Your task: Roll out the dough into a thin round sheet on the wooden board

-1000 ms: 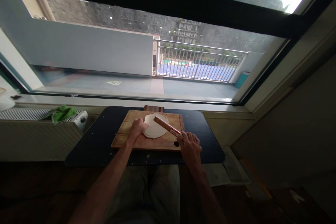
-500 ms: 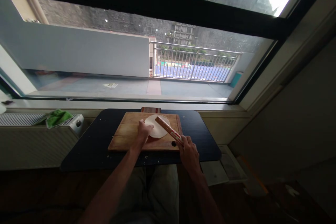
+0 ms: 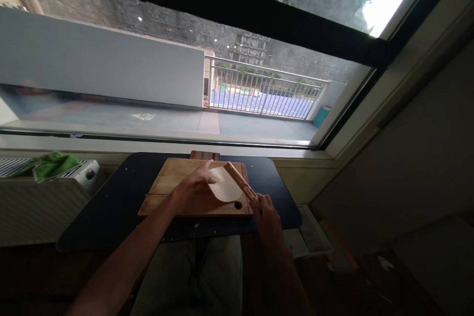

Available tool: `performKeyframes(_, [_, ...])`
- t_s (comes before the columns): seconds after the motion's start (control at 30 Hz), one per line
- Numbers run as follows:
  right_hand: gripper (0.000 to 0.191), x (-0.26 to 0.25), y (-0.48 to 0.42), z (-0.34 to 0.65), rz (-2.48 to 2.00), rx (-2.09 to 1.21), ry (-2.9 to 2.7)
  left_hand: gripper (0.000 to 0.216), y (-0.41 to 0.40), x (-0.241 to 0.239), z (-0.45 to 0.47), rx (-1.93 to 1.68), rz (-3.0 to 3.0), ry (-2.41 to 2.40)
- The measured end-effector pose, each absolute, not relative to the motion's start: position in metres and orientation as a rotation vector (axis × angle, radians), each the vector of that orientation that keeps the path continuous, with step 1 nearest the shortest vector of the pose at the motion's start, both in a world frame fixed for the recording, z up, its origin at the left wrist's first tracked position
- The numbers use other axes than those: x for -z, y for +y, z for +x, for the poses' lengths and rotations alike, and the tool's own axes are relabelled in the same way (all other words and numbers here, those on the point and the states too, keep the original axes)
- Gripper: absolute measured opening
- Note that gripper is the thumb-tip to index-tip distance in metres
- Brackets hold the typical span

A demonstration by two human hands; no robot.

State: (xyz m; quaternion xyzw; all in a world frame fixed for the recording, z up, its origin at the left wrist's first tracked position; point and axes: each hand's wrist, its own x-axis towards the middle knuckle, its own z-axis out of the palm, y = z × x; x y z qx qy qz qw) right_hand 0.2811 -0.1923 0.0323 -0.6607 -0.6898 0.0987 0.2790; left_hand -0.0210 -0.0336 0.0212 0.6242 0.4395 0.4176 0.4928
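Observation:
A thin round sheet of pale dough [image 3: 225,186] hangs draped over a slim wooden rolling pin [image 3: 240,182], partly lifted above a wooden cutting board [image 3: 174,181]. My right hand [image 3: 267,217] grips the near end of the pin at the board's right edge. My left hand [image 3: 192,188] pinches the dough's left edge and holds it up off the board. The board lies on a small dark blue table [image 3: 122,202] in front of my lap.
A wide window [image 3: 148,74] with a sill runs behind the table. A white radiator [image 3: 55,192] with a green cloth [image 3: 52,165] on top stands at the left. A small reddish box [image 3: 205,155] sits behind the board. Papers lie on the floor at the right.
The dough lay flat on the board under the pin; now my left hand has lifted its edge and the sheet hangs over the pin. My head has turned slightly to the right.

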Motion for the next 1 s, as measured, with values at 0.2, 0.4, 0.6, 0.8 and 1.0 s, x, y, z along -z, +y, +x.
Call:
performKeyframes(0.2, [0.026,-0.035,-0.187,0.264,-1.804,-0.309,-1.938,0.065,-0.004,-0.038,-0.062,-0.852,1.817,1.58])
performKeyframes(0.4, [0.016,-0.059,-0.185,0.263,-1.769,-0.34,-2.248,0.025,-0.032,-0.027,-0.07,-0.692,1.886,1.632])
performKeyframes(0.6, [0.016,-0.075,-0.172,0.262,-1.614,-0.294,-2.484,0.038,-0.046,-0.033,-0.088,-0.889,1.756,1.454])
performKeyframes(0.8, [0.021,-0.07,-0.159,0.229,-1.396,-0.304,-2.527,0.05,-0.032,-0.057,-0.11,-0.748,1.847,1.588])
performKeyframes(1.0, [0.024,-0.063,-0.138,0.196,-1.343,-0.244,-2.571,0.031,-0.06,-0.046,-0.098,-0.553,2.068,2.057])
